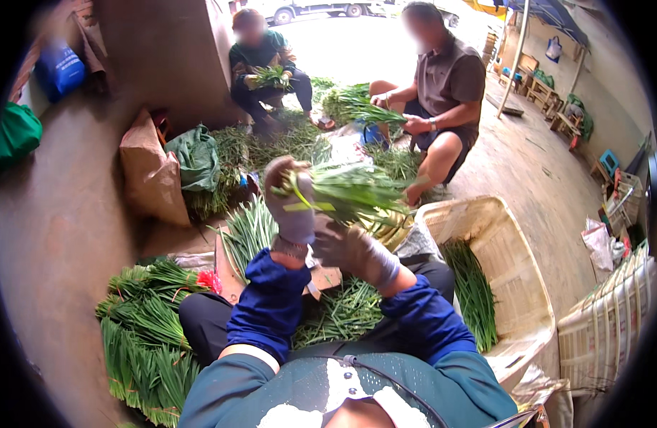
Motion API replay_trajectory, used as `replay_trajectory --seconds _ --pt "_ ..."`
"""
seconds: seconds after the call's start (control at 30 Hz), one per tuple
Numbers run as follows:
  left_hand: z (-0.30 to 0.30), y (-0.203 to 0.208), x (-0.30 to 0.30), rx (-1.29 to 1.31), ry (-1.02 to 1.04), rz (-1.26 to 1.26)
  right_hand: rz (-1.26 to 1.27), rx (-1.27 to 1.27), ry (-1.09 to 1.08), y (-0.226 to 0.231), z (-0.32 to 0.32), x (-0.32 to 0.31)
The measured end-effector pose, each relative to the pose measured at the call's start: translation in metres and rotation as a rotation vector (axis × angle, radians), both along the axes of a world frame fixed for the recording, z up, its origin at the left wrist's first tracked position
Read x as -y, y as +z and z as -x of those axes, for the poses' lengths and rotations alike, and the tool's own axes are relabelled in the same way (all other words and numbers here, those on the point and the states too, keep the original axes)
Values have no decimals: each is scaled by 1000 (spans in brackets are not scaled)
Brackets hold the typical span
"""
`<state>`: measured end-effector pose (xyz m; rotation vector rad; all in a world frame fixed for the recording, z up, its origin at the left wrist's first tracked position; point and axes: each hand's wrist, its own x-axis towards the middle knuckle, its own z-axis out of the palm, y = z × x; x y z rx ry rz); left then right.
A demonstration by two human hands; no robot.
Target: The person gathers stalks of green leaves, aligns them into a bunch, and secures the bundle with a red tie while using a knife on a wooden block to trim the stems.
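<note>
In front of my chest, my gloved left hand (292, 203) is closed around one end of a bunch of garlic chives (357, 189), its leaves spreading to the right and blurred. A bright yellow-green band (297, 203) shows at that hand, by the held end. Just below the bunch is my gloved right hand (357, 253), close to the left wrist. Motion smears its fingers, so their grip is unclear. Loose chives (253, 232) lie on a board (232, 278) beyond my knees, and cut green pieces (346, 310) are heaped between my legs.
Stacked chive bundles (146, 342) lie at my left, near a red plastic tie (209, 280). At my right stands a large pale basket (517, 274) with chives (471, 292) inside. Two people sit opposite handling greens, amid piles (285, 143). A brown sack (153, 171) stands far left.
</note>
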<state>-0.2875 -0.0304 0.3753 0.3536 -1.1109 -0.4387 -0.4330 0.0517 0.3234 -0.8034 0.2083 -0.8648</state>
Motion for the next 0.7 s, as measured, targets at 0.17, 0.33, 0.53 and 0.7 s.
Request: replay_trajectory --seconds 0.17,0.33,0.53,0.7 --pt "-2 -41 -111 714 -46 199 -512 554 68 -37 -3 -39" --pt "-22 -60 -151 937 -206 484 -609 556 336 -47 -16 -73" --pt "-41 -75 -169 1134 -150 634 -735 123 130 -43 -22 -91" --pt "-50 -89 -162 1288 -179 707 -575 41 223 -79 -22 -71"
